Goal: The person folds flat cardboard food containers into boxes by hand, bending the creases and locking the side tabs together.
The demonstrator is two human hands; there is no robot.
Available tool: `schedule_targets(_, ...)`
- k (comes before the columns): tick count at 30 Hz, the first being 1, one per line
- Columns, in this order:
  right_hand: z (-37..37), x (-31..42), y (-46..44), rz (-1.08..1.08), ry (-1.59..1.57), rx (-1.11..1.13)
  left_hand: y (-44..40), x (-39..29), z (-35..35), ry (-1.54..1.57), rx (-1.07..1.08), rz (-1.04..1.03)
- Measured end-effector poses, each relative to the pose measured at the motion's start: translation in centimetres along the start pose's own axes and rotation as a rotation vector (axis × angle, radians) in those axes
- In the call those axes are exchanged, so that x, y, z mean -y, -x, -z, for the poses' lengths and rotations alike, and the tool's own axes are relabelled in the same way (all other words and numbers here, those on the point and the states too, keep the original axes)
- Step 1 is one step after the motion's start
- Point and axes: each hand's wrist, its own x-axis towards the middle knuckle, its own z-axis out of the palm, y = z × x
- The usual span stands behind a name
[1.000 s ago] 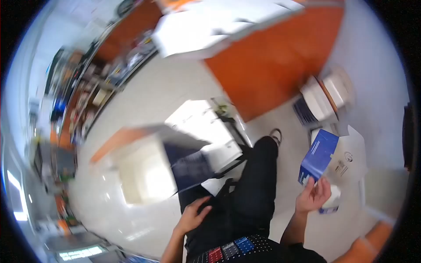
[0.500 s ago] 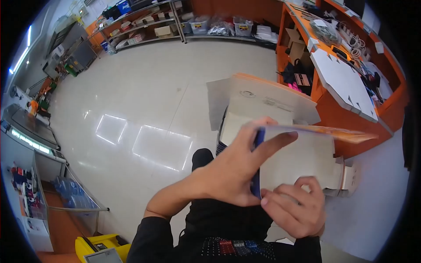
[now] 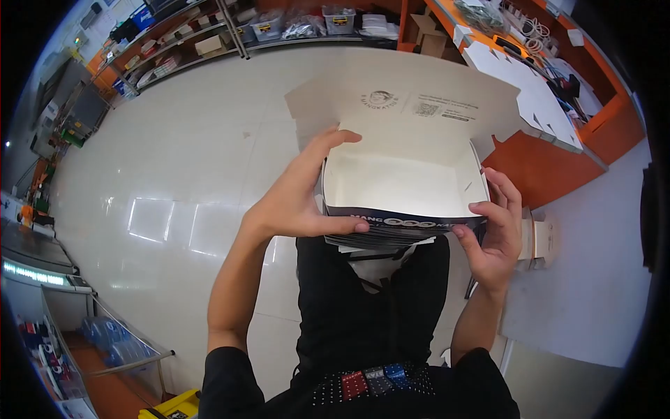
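Note:
Between my hands is a paper food carton (image 3: 391, 178), white inside and dark outside, with its tray walls standing up. Its wide lid flap (image 3: 447, 84) is raised at the far side and bears a printed logo and a square code. My left hand (image 3: 303, 185) grips the left end, thumb along the dark front wall and fingers at the far left corner. At the front right corner, my right hand (image 3: 499, 230) pinches the wall with bent fingers and thumb. Directly below the front wall, a stack of dark flat cartons (image 3: 391, 241) shows its edges above my knees.
An orange workbench (image 3: 558, 150) with a white board (image 3: 523, 94) and cables stands at the right. Shelves with plastic bins (image 3: 340, 22) line the back. Water bottles (image 3: 115, 339) sit on a rack at lower left, near a yellow case (image 3: 171, 405).
The carton, earlier tilted on edge and blurred in both hands, now lies level as an open tray with its lid up. My hands have moved apart to its two ends. The view has shifted.

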Motion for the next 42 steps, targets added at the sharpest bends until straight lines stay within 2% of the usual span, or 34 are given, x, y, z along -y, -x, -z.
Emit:
schedule_targets(10, -0.4, -0.7, 0.3, 0.002, -0.011, -0.120, 0.3, 0.4, -0.6, -0.046, -0.036, 0.057)
schedule_targets(13, -0.6, -0.8, 0.4, -0.061, -0.042, -0.095, 0.8, 0.7, -1.0, -0.034, -0.059, 0.094)
schedule_targets(20, -1.3, -0.4, 0.3, -0.038, -0.077, -0.054, 3.3, 1.6, -1.8, 0.049, -0.139, 0.175)
schedule_targets(26, -2.3, 0.1, 0.4, 0.024, -0.173, -0.044, 4.9, 1.7, -1.8, 0.182, -0.224, 0.127)
schedule_targets(29, -2.6, 0.0, 0.7, 0.029, -0.147, -0.083, 4.8, 1.1, -1.0, 0.219, -0.298, 0.032)
schedule_targets(32, -2.7, 0.1, 0.8, 0.004, -0.108, -0.038, 5.6, 0.9, 0.3, -0.025, -0.211, 0.096)
schedule_targets(35, -2.8, -0.2, 1.1, 0.008, -0.035, -0.003, 5.7, 0.5, 0.9, -0.070, -0.135, 0.203)
schedule_targets(39, -2.9, -0.1, 1.4, 0.010, -0.033, -0.028, 4.8, -2.6, 1.3, -0.359, -0.109, 0.060)
schedule_targets(42, -3.1, 0.0, 1.4, 0.077, 0.001, -0.012, 2.4, -6.7, -1.7, -0.552, -0.086, -0.132)
